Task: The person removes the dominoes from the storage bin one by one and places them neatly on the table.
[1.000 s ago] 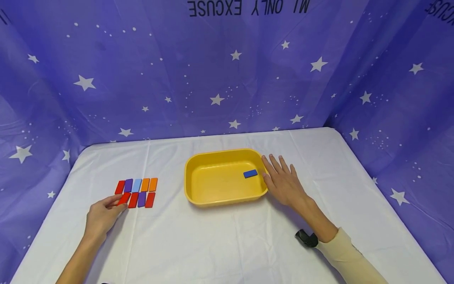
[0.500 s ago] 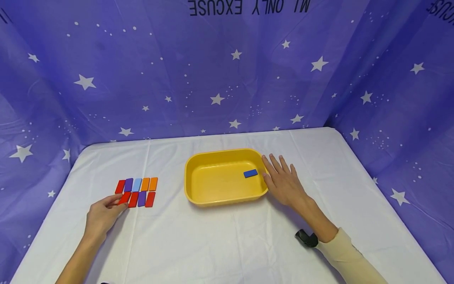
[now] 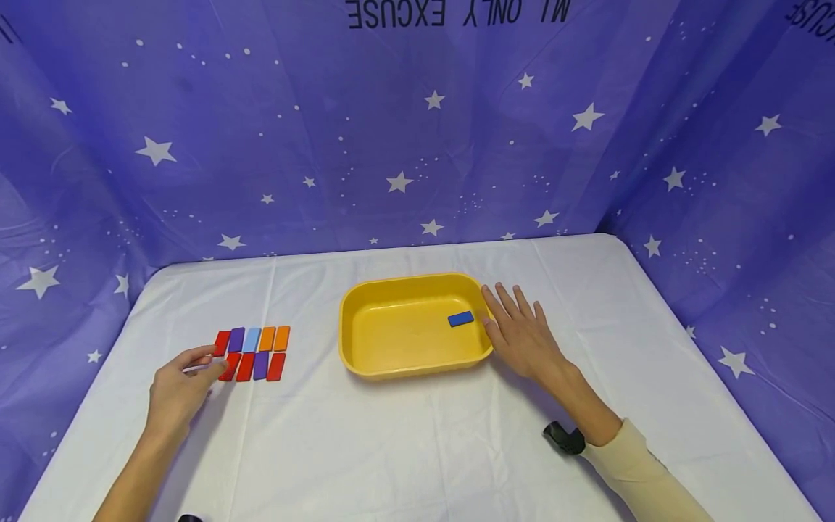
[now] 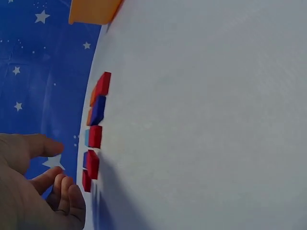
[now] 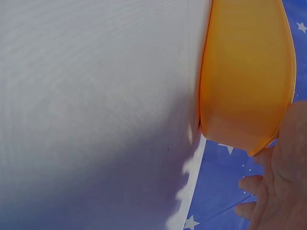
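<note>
Two rows of small coloured tiles lie flat on the left of the white table. At the left end of the front row is a red tile [image 3: 231, 368], with my left hand [image 3: 177, 395] right beside it, fingertips close to its edge. In the left wrist view that hand's thumb and forefinger stand apart with nothing between them. My right hand [image 3: 524, 341] is spread, fingers fairly straight, against the right rim of a yellow tub [image 3: 391, 373]. A single blue tile [image 3: 460, 319] lies inside the tub, toward its right end.
The back row has another red tile [image 3: 222, 342], a purple tile [image 3: 237, 339], a light blue tile [image 3: 251, 340] and two orange ones. A black object [image 3: 564, 438] shows at the right wrist. Starry curtains [image 3: 404, 145] stand behind the table and at both sides.
My left hand has let go of the front-left red tile and drawn back slightly to the left. That tile now lies in line with its row. The right hand has stayed put.
</note>
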A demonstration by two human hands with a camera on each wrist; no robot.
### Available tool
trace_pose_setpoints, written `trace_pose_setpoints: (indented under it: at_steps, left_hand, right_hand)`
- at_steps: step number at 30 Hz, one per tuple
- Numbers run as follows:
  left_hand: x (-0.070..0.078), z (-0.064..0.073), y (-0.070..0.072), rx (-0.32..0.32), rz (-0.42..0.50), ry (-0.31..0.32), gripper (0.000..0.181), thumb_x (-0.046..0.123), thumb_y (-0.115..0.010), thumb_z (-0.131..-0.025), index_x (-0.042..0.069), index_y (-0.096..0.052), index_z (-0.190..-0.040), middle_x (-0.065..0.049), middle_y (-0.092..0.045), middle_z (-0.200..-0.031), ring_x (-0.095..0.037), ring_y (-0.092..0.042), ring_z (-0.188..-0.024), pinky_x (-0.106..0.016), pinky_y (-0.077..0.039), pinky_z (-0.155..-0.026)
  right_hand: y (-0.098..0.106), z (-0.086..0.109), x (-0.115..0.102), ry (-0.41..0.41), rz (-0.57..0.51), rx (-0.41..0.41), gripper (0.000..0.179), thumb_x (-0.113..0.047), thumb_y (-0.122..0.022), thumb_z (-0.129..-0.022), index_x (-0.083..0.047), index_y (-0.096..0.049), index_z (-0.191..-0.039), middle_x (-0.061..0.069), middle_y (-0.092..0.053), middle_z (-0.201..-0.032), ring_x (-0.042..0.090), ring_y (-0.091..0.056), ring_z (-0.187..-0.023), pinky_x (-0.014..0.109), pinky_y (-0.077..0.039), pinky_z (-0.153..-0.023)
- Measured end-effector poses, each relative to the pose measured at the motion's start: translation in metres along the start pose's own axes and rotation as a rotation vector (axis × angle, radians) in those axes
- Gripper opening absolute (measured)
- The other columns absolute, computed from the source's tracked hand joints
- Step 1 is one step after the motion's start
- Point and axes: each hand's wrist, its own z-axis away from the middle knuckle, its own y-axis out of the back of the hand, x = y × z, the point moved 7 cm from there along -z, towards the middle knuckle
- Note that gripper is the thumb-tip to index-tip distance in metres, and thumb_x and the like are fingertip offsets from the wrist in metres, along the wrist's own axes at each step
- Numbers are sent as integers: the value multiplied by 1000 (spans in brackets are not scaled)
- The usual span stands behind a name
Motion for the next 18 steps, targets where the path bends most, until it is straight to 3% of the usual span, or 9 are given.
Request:
trace_pose_setpoints:
  at_steps: [4, 8, 12, 18]
  left_hand:
    - [13, 2, 0, 17, 35, -56, 52, 26, -63, -97, 0, -53, -141, -9, -58, -118, -3, -51, -84, -18, -51, -62]
    - [35, 6, -4, 19, 73, -203, 47, 22, -66, -96, -1, -56, -137, 6, -61, -104, 2, -52, -85, -13, -47, -65]
    - [56, 10, -15, -34, 124, -347, 46, 17, -67, -96, -2, -56, -136, 7, -62, -107, 5, -55, -91, -8, -44, -74]
    - [82, 14, -34, -147, 221, -437, 45, 13, -67, -97, -3, -55, -137, 7, -63, -113, 3, -59, -100, -9, -44, -84]
  right_hand:
    - [0, 1, 0, 2, 7, 1, 60, -42, -27, -108, -16, -18, -161, 15, -19, -163, 42, -10, -148, 70, -13, -110]
    - [0, 1, -1, 0, 7, 4, 59, -41, -28, -108, -16, -18, -161, 15, -19, -163, 42, -10, -148, 70, -13, -110]
    - [0, 0, -1, -4, 6, 4, 59, -40, -28, -108, -16, -18, -161, 15, -19, -163, 42, -10, -148, 70, -12, -110]
    - [0, 0, -1, -8, 8, 0, 59, -40, -29, -108, -16, -18, -161, 15, -19, -163, 42, -10, -148, 70, -13, -110]
